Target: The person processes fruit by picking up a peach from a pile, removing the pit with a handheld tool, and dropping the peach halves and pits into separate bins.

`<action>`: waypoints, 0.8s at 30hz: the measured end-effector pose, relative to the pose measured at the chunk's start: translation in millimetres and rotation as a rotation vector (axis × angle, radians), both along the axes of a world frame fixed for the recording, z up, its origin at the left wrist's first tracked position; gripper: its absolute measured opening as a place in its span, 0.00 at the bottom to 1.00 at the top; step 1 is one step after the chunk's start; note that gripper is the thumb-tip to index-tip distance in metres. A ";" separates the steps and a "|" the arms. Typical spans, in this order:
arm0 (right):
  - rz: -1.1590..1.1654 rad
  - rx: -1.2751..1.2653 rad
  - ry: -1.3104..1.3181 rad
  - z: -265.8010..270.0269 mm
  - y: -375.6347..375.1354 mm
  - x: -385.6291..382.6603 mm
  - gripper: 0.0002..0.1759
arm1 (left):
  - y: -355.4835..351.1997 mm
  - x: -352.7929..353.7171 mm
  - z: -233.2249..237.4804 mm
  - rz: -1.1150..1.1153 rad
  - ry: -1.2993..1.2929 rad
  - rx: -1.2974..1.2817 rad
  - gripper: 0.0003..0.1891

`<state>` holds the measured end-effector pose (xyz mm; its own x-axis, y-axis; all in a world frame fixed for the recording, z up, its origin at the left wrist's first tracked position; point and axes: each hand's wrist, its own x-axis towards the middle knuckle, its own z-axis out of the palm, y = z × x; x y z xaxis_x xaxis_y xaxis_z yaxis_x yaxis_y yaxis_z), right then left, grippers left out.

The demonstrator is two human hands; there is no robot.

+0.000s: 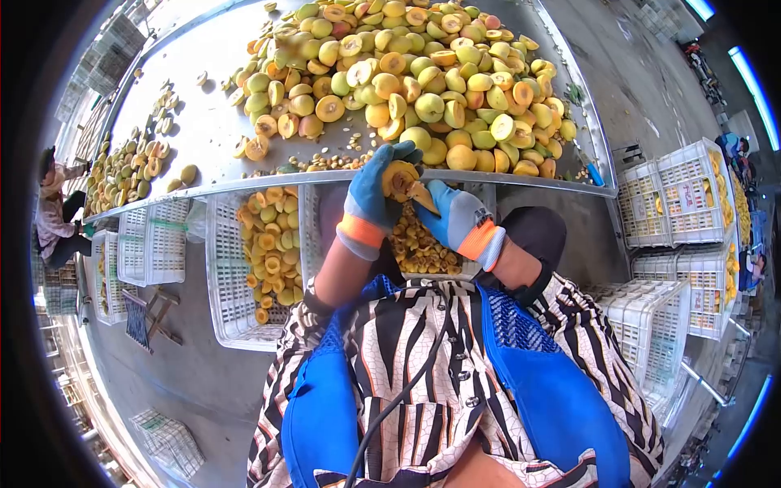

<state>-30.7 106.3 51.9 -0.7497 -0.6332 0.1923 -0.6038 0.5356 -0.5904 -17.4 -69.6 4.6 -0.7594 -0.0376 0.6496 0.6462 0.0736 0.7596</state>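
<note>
My left hand, in a blue-grey work glove with an orange cuff, is closed around a halved yellow peach. The cut face, with a brown hollow at its middle, is turned up toward me. My right hand, gloved alike, is closed at the fruit's right side. A small pale-tan piece sticks out from its fingertips against the peach; whether it is a tool or a bit of fruit I cannot make out. Both hands are just in front of the table's near edge, above a crate of cut fruit pieces.
A metal table carries a large heap of halved peaches and loose pits. A blue-handled tool lies at its right corner. White crate stands left of my legs; stacked crates stand right. Another person sits far left.
</note>
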 end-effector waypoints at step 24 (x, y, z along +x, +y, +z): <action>-0.062 -0.032 -0.201 -83.9 29.9 28.4 0.17 | 56.3 13.7 14.3 -0.042 -0.882 0.567 0.25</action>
<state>-2.3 136.2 -32.0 -0.8126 -0.5802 0.0548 -0.4386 0.5470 -0.7130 -3.7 -13.3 18.9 -0.9628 -0.1258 -0.2391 -0.1594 -0.4501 0.8786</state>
